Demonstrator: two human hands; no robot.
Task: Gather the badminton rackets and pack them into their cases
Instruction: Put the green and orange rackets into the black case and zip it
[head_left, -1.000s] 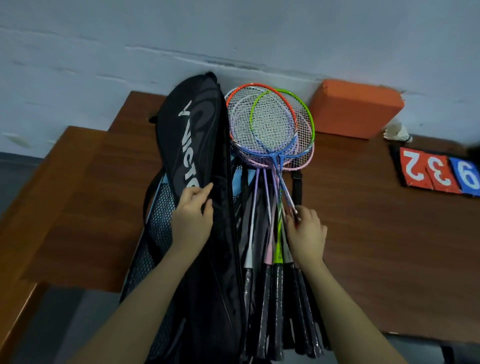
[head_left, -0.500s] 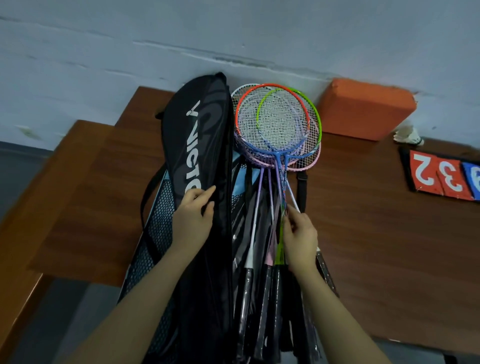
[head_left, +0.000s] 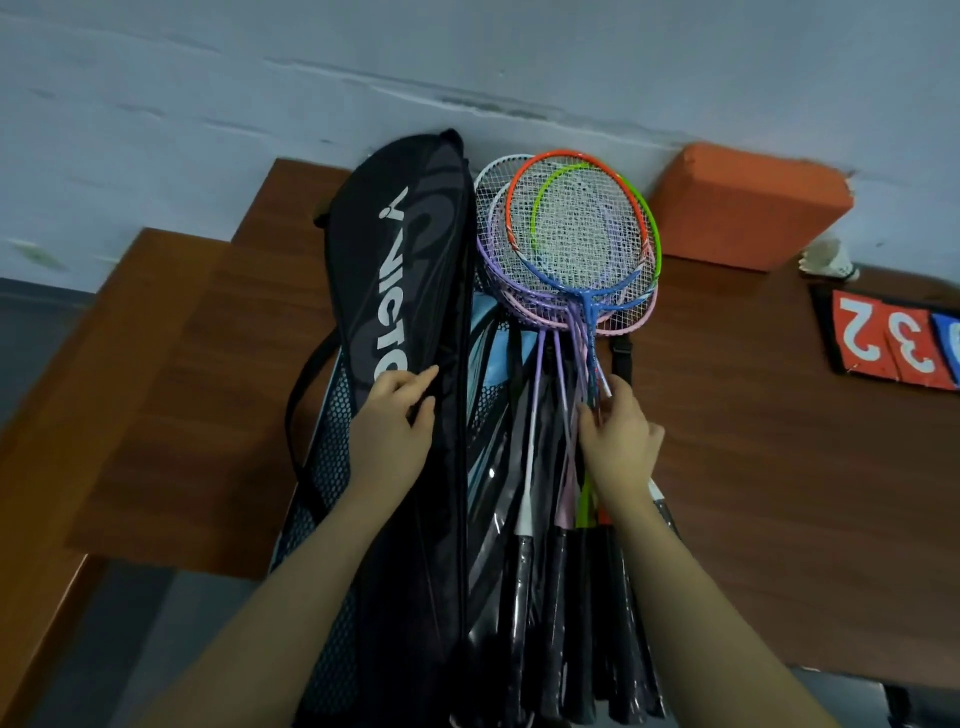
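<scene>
Two bare forearms and hands, nothing worn that we can see.
We see our left hand (head_left: 390, 423) and right hand (head_left: 621, 441) with both forearms running up from the bottom edge; no sleeves, cuffs, gloves, watch, bands or rings in view. Fingers slim, nails short and unpainted as far as we can tell in the dim light. Forearms smooth, no marks or tattoos visible. Upper arms and the rest of the body are out of frame.

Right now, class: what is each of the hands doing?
Left hand: closed on the flap of the black racket case.
Right hand: fingers pinching the racket shafts.
</scene>
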